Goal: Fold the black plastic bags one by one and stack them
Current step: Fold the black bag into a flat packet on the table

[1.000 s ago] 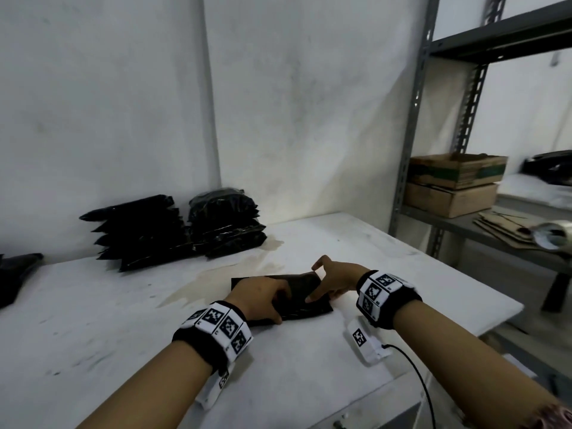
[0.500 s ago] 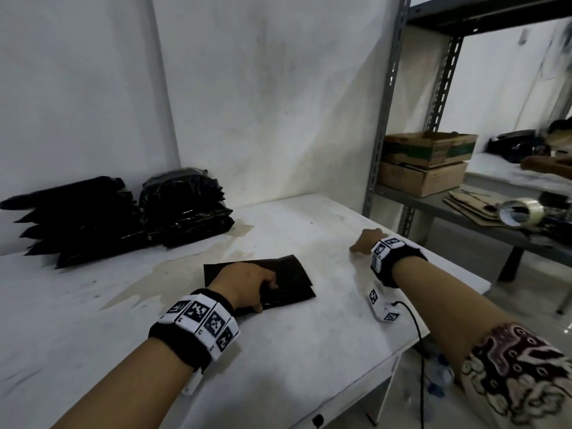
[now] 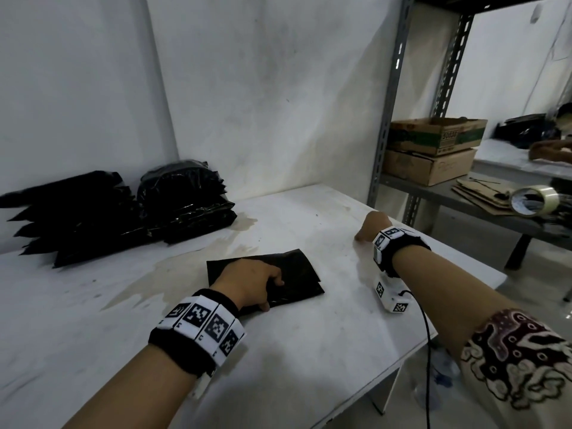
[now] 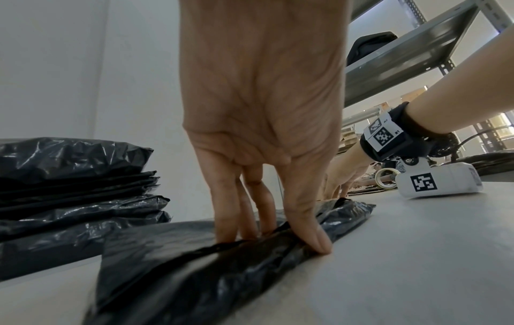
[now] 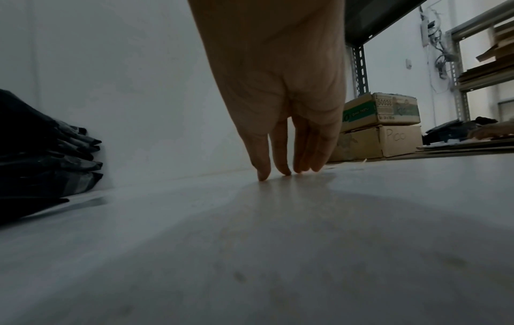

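A folded black plastic bag point(image 3: 297, 267) lies flat on the white table point(image 3: 309, 351), a little right of its middle. My left hand point(image 3: 247, 283) sits on the bag's near left part. In the left wrist view its fingers point(image 4: 230, 224) and thumb pinch a raised fold of the bag point(image 4: 194, 263). My right hand point(image 3: 368, 227) is apart from the bag, to its right. Its straight fingertips point(image 5: 286, 169) touch bare tabletop and hold nothing. Two stacks of folded black bags point(image 3: 77, 218) point(image 3: 185, 202) stand against the wall at the back left.
A grey metal shelf rack point(image 3: 383, 119) stands just right of the table, holding two cardboard boxes point(image 3: 433, 150), flat cardboard and a roll of tape point(image 3: 534, 201). The table's right edge runs close by my right forearm. A brownish stain point(image 3: 173, 267) marks the tabletop.
My right hand has let go of the bag and moved right onto bare table. My left hand has stayed on the bag. The head view has swung to the right.
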The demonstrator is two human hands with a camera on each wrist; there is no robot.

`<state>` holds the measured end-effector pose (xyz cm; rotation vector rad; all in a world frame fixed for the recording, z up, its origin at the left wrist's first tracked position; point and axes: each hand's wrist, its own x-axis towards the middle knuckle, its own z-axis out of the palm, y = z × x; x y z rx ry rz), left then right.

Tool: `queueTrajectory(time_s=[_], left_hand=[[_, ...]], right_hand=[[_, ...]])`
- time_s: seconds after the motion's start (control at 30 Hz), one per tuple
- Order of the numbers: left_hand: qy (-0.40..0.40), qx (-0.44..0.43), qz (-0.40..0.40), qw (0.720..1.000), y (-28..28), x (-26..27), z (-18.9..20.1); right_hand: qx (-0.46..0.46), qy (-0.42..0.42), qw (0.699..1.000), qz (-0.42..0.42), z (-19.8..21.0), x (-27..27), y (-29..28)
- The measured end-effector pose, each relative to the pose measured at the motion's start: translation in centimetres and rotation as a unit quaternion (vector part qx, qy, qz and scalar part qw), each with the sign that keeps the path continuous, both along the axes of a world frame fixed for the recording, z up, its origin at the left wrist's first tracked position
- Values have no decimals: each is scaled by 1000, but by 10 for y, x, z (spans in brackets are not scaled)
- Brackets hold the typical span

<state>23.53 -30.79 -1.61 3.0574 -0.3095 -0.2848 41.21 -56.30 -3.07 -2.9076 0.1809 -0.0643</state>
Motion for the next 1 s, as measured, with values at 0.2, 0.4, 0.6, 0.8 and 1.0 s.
queueTrajectory(time_s=[0.2,0.4,0.6,0.8,1.0], left_hand=[[6,6,-1,1000,-2,1,2],[0,13,-9,1000,-2,0,4],[0,11,-10,1000,-2,1,3],[-1,4,-8,1000,-1,2,2],[3,-1,-7,1000,-1,1,3]], right_hand=[[-45,44,998,31,2,9,2],[-45,18,997,57,1,10,4],[-46,-2,997,58,1,22,6],[-75,5,997,24,-7,18,1],[-24,-10,999,23,4,20,-5]])
